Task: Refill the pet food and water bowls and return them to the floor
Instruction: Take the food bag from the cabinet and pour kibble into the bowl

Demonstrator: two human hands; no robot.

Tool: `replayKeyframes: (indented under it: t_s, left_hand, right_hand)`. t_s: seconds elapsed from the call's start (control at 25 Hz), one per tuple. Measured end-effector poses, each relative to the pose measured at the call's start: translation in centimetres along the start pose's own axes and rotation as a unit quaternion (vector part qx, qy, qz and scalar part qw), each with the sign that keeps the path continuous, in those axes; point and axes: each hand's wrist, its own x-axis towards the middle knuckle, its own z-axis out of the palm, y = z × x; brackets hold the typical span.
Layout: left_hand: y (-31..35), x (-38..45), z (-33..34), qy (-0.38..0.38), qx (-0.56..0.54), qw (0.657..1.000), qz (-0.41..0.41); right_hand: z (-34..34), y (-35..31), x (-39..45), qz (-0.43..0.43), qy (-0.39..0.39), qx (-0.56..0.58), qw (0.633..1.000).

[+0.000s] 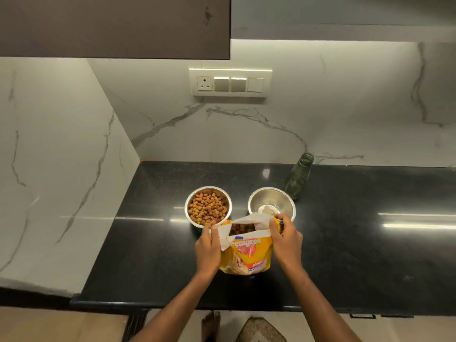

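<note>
A steel bowl full of brown kibble [208, 206] sits on the black counter [345, 243]. To its right stands a second steel bowl [271, 202] that looks to hold a little water. In front of both stands a yellow pet food bag [249, 253], upright, its top open with kibble showing inside. My left hand [208, 248] grips the bag's left top edge. My right hand [286, 240] pinches the right top edge. A dark green glass bottle [298, 176] without a cap stands behind the second bowl.
A marble wall runs along the back and the left side of the counter. A switch panel with a socket [230, 82] is on the back wall. A dark cabinet [113, 25] hangs above left. My bare foot [211, 324] shows on the floor below the counter edge.
</note>
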Motion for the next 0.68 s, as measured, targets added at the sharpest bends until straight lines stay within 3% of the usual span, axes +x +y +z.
replayKeyframes:
  t_s: [0.12,0.2,0.28,0.4,0.44,0.48,0.52,0.6,0.68]
  left_hand:
    - [2.6,-0.3,-2.6,0.053,0.151,0.981,0.112]
    - [5.5,0.2,-4.6,0.038,0.226,0.947,0.223]
    - [8.6,0.5,-6.1,-0.04,0.308,0.889,0.337]
    - [11.4,0.5,-7.4,-0.128,0.462,0.749,0.457]
    - [11.4,0.4,-7.7,-0.135,0.456,0.738,0.479]
    - [11.0,0.2,-8.1,-0.13,0.407,0.764,0.484]
    - [10.4,-0.2,-8.5,-0.113,0.329,0.817,0.46]
    - [8.4,-1.0,-9.2,-0.086,0.173,0.915,0.353]
    - [5.4,-1.6,-9.9,-0.107,0.089,0.962,0.235]
  right_hand:
    - [-2.0,-2.1,0.3,-0.056,-0.016,-0.03,0.998]
    - [-3.2,-4.0,0.8,-0.125,-0.07,-0.061,0.988]
    - [-5.3,-5.7,1.1,-0.209,-0.16,-0.101,0.959]
    - [-8.4,-6.2,2.0,-0.283,-0.244,-0.133,0.918]
    - [-9.1,-5.8,2.1,-0.28,-0.258,-0.119,0.917]
    - [-9.5,-5.4,2.2,-0.268,-0.271,-0.1,0.919]
    - [-9.6,-4.8,2.1,-0.253,-0.29,-0.08,0.92]
    - [-9.8,-3.6,1.9,-0.227,-0.333,-0.049,0.914]
    - [-10.0,-2.1,2.1,-0.234,-0.347,-0.046,0.907]
